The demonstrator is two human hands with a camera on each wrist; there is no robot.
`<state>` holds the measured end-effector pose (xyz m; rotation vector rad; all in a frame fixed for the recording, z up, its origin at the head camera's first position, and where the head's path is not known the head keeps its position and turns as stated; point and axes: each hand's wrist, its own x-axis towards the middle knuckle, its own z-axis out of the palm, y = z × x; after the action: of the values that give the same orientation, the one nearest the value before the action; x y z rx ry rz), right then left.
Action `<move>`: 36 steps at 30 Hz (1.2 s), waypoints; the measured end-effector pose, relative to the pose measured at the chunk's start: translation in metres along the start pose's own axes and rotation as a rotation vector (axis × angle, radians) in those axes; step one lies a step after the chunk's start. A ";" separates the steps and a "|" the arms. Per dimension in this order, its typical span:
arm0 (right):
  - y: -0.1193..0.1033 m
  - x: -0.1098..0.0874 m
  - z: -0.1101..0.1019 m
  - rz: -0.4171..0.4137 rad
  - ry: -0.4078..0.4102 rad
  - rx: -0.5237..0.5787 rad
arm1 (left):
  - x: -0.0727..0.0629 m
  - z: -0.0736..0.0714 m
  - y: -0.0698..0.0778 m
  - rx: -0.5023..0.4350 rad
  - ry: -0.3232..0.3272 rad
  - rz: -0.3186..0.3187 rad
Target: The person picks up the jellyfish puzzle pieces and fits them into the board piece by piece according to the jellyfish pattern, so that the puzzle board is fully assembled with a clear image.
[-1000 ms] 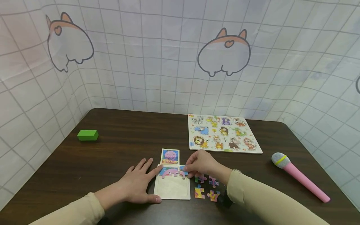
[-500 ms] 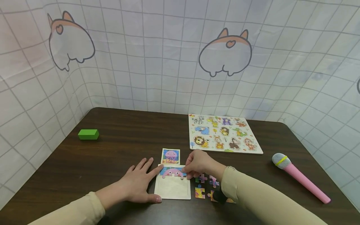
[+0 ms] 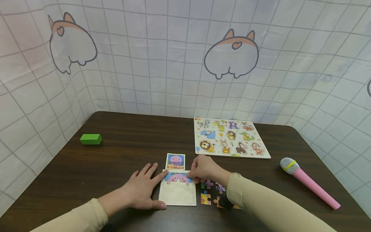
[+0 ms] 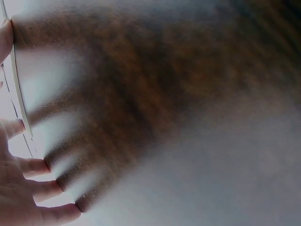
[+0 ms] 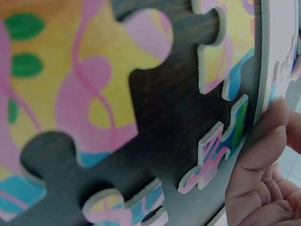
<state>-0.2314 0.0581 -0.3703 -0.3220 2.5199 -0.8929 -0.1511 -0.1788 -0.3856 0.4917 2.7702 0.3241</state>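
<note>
You are wearing cream sleeves (image 3: pixel 266 201); your puzzle pieces (image 3: pixel 205 199) are showing pink, yellow, blue and green, the pink-handled microphone (image 3: pixel 311 185) 1 yellow band, the white backdrop (image 3: pixel 162 64) a grey grid.

Flat puzzle tray (image 3: pixel 178 195) — part-filled, loose pieces (image 3: pixel 205 199) beside

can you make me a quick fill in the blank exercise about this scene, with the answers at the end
The hand spread out at the edge of the puzzle frame is the person's ____ hand.
In the head view, the loose puzzle pieces lie to the ____ of the puzzle frame.
The microphone's handle is ____.
The rectangular block on the table is ____.

Missing words: left; right; pink; green.
</note>
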 end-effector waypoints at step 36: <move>-0.002 -0.004 0.010 -0.086 0.046 -0.149 | 0.002 -0.002 -0.006 -0.029 -0.004 0.019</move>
<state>-0.2230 0.0524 -0.3744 -0.4646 2.6390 -0.7530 -0.1553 -0.1836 -0.3861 0.5108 2.7543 0.3667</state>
